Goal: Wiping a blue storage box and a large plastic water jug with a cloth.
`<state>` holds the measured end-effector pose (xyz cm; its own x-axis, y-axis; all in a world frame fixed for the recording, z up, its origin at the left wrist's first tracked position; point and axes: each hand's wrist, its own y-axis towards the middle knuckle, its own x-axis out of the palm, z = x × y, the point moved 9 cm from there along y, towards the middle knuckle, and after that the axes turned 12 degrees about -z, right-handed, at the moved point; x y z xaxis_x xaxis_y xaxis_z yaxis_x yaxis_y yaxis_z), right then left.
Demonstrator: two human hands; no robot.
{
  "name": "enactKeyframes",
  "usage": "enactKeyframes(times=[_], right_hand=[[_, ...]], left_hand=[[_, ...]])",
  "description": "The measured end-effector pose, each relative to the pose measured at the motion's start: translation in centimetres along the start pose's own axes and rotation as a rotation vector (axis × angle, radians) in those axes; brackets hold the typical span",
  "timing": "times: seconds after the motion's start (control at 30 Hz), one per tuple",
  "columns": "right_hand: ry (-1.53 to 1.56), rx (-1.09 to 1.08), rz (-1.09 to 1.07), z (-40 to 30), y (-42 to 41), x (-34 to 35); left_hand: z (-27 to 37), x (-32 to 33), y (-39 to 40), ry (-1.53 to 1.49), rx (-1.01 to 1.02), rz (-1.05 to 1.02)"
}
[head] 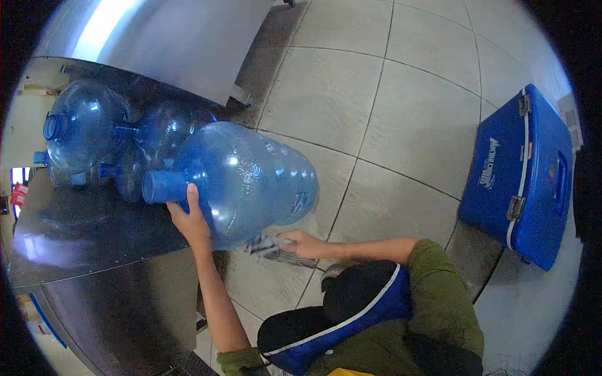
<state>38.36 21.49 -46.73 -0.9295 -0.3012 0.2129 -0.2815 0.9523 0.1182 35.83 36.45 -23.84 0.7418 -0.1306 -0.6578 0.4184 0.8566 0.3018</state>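
A large clear blue water jug (254, 174) lies tilted on its side in front of me, its neck pointing left and its base to the right. My left hand (192, 221) grips it at the neck, thumb on top and fingers underneath. In my right hand (301, 244) is a grey striped cloth (270, 248), bunched up close to the jug's near side. Whether the cloth touches the plastic I cannot tell. Part of the left hand's fingers is hidden behind the neck.
Several more blue jugs (89, 127) are grouped on a dark countertop (103, 230) at left. Behind them stands a shiny metal appliance (188, 42). A blue cooler box (498, 174) with metal latches sits at right on the tiled floor (329, 89).
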Motion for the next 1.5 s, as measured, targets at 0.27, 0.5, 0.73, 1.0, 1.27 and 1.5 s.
enactKeyframes(times=[0.27,0.5,0.73,1.0,1.27,1.5], right_hand=[[1.408,0.306,0.174,5.4,-10.7,-3.7],[0.932,-0.044,0.439,-0.8,-7.7,-9.9],[-0.183,-0.17,0.954,-2.5,0.7,-11.2],[0.232,-0.055,0.628,-1.4,6.2,-21.1],[0.027,0.133,0.733,6.0,6.2,-25.2],[0.348,0.079,0.919,12.8,2.4,-20.3]], left_hand=[[0.0,-0.4,0.0,-0.01,-0.014,0.009],[0.3,0.1,-0.1,0.04,-0.033,0.018],[0.0,-0.6,-0.1,0.011,-0.006,0.025],[0.5,-0.1,0.0,0.018,-0.018,0.047],[0.1,0.1,0.2,0.026,-0.048,0.046],[-0.2,-0.1,0.1,0.033,-0.09,0.042]])
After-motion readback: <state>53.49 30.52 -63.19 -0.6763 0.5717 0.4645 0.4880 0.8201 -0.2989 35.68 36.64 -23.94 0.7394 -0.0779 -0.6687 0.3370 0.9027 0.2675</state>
